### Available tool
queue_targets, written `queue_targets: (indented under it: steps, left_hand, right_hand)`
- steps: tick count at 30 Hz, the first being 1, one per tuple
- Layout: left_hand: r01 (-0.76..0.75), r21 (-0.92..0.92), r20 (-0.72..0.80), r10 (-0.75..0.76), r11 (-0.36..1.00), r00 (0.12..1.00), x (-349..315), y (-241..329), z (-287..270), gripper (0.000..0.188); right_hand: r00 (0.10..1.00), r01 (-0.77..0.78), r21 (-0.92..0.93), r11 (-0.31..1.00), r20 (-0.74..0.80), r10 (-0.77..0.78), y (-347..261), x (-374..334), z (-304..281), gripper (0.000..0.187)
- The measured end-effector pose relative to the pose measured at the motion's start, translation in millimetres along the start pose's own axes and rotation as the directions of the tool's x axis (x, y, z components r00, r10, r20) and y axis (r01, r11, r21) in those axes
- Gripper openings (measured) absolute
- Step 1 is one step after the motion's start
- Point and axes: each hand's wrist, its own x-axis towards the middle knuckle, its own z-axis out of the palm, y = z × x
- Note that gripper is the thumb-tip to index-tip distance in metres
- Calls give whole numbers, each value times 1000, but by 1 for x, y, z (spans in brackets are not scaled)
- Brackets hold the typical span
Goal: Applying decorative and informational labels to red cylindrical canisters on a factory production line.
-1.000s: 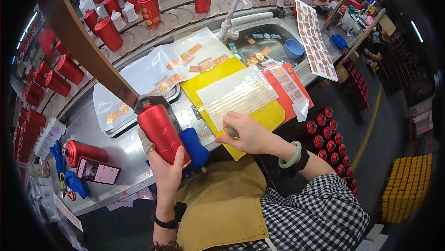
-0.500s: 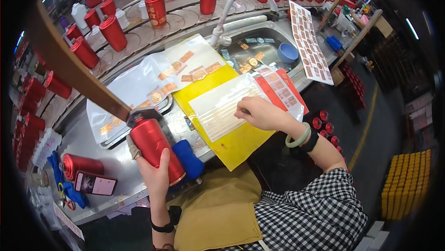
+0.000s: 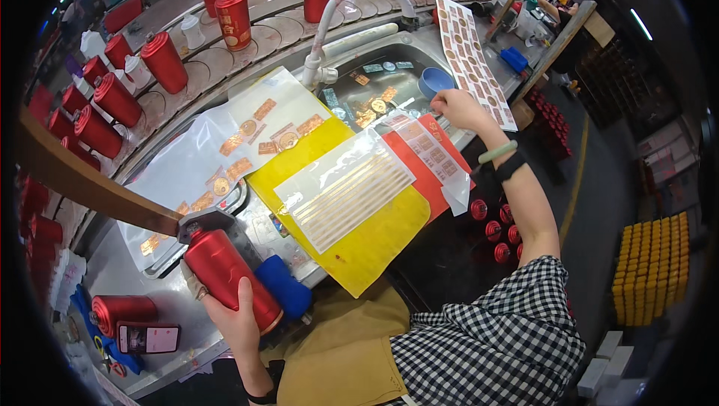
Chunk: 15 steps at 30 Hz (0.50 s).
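My left hand (image 3: pixel 234 323) is wrapped round a red metallic bottle (image 3: pixel 228 271), which lies tilted with its neck in a dark angular holder (image 3: pixel 201 223). A beige covering shows on one finger. My right hand (image 3: pixel 460 110) hovers at the near right of the sink, beside a blue bowl (image 3: pixel 436 81). Its fingers are pinched; whatever they hold is too small to make out. On a yellow sheet (image 3: pixel 352 264) lies a clear sheet of thin gold strips (image 3: pixel 350 200). Overlapping its right side is a red sheet (image 3: pixel 442 181) with a sticker sheet on top.
Gold decals float in the sink (image 3: pixel 374 106) under a curved faucet (image 3: pixel 322 31). A conveyor (image 3: pixel 277 35) carries red bottles behind. A blue cloth pad (image 3: pixel 284 286), phone (image 3: pixel 150 338) and scissors (image 3: pixel 108 361) are near my left hand. A wooden beam (image 3: pixel 97 181) crosses the left side.
My right hand has moved from above the gold-strip sheet, away and to the right, to the sink's edge. My left hand stays on the bottle. The whole view has shifted slightly.
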Motion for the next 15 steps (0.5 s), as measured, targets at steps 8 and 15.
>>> queue_targets:
  steps: [8, 15]
  left_hand:
    - [-123, 195, -85, 141, 973, 986, -1, -3, -1, 80]
    - [-27, 106, -44, 32, 994, 999, -3, -17, -6, 83]
  right_hand:
    - [948, -266, 269, 925, 248, 201, 0, 29, 13, 24]
    - [968, -129, 149, 980, 233, 92, -1, 74, 22, 27]
